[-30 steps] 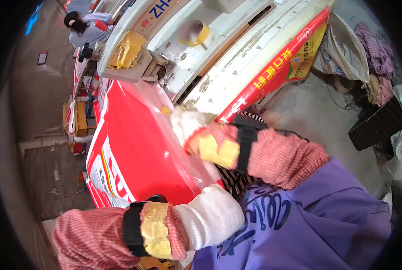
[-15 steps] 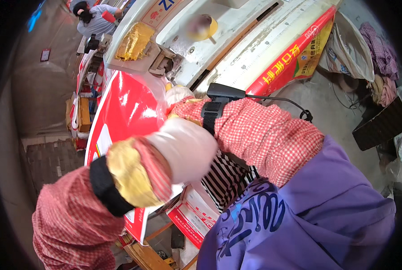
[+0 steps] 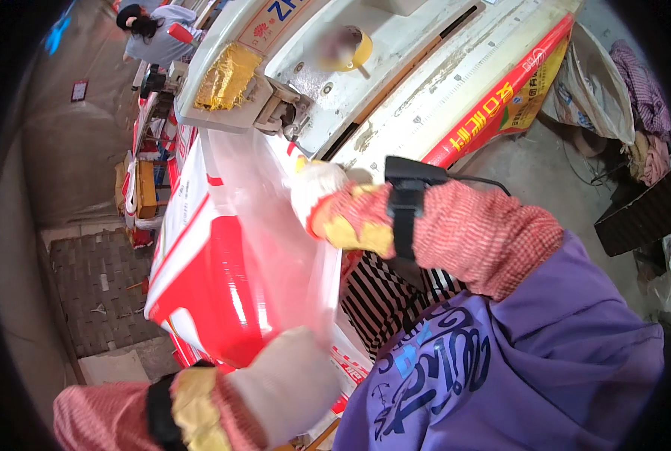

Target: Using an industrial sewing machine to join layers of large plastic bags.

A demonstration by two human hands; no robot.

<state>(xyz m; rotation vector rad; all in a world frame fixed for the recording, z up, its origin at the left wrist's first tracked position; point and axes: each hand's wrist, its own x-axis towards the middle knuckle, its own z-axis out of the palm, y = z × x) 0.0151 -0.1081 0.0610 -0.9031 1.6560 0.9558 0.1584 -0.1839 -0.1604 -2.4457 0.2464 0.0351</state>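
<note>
Grip of the right hand (image 3: 319, 189) cannot be confirmed: its white knit glove, yellow at the fingertip, lies against the bag's (image 3: 226, 289) right edge, with fingers partly hidden. Left hand (image 3: 294, 383), gloved likewise and blurred, is at the lower edge; whether it pinches cannot be told. Bag is glossy red-and-white plastic with a translucent film margin, creased, its top reaching below the metal foot (image 3: 279, 111) of a white sewing machine (image 3: 350, 84). Ragged yellow tape (image 3: 229, 77) wraps the machine's head; worn paint marks the bed beside it. Forearms wear checked, puckered cloth sleeves (image 3: 486, 237) with black straps (image 3: 405, 225). Smooth purple fabric (image 3: 501, 368) covers the lap, next to black-and-white striped cloth (image 3: 380, 304).
</note>
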